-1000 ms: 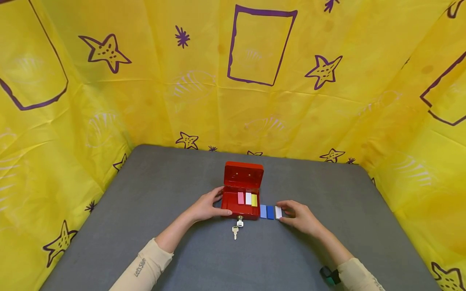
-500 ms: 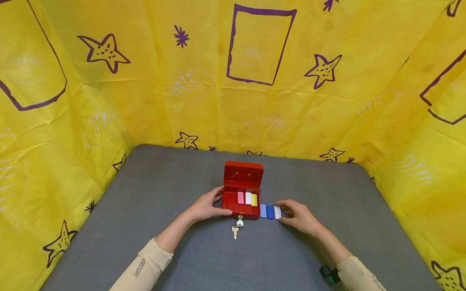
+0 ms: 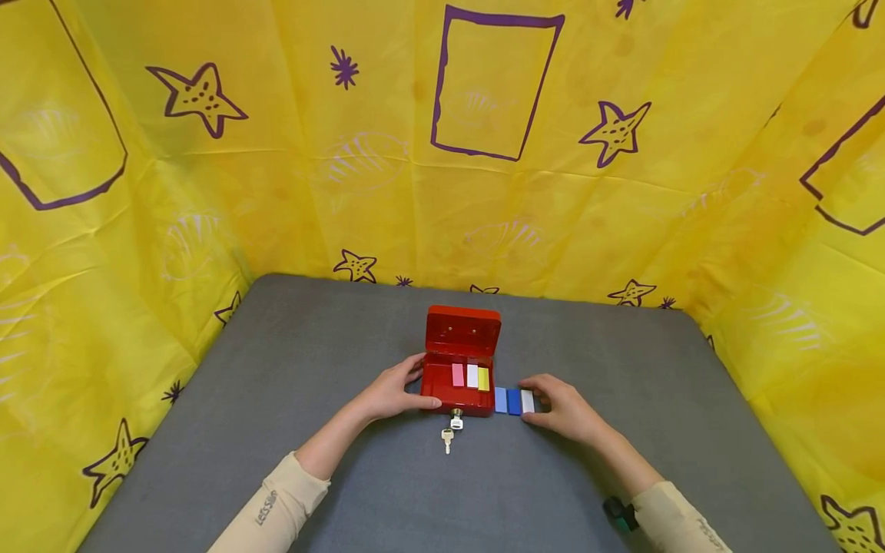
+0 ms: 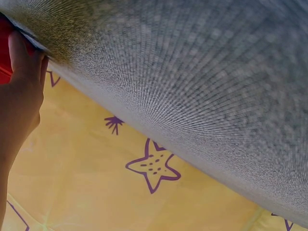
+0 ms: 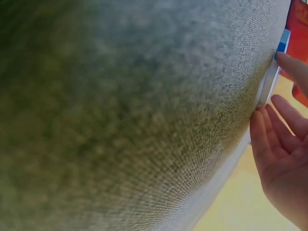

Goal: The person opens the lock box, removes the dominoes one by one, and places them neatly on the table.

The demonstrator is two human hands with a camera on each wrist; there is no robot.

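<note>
A small red cash box (image 3: pixel 437 384) stands on the table with its lid (image 3: pixel 462 332) raised. My left hand (image 3: pixel 390 395) holds its left front corner, thumb on the front rim and fingers along the side. Inside lie a pink block (image 3: pixel 458 375), a white block (image 3: pixel 472 375) and a yellow block (image 3: pixel 483 379), all flat and thin. Right of the box, a light blue block (image 3: pixel 501 400) and a darker blue block (image 3: pixel 514 402) lie in a row. At its right end my right hand (image 3: pixel 563 408) pinches another white block (image 3: pixel 528 402) between thumb and fingers.
A key (image 3: pixel 456 423) sits in the lock at the box's front, and a second key (image 3: pixel 447 440) hangs below it. The grey table (image 3: pixel 332 330) is bordered by yellow sheets (image 3: pixel 387 207) with purple drawings at the back and sides.
My right hand has shifted slightly left with the white block, which now lies closer to the darker blue one. My left hand and the cash box have stayed put.
</note>
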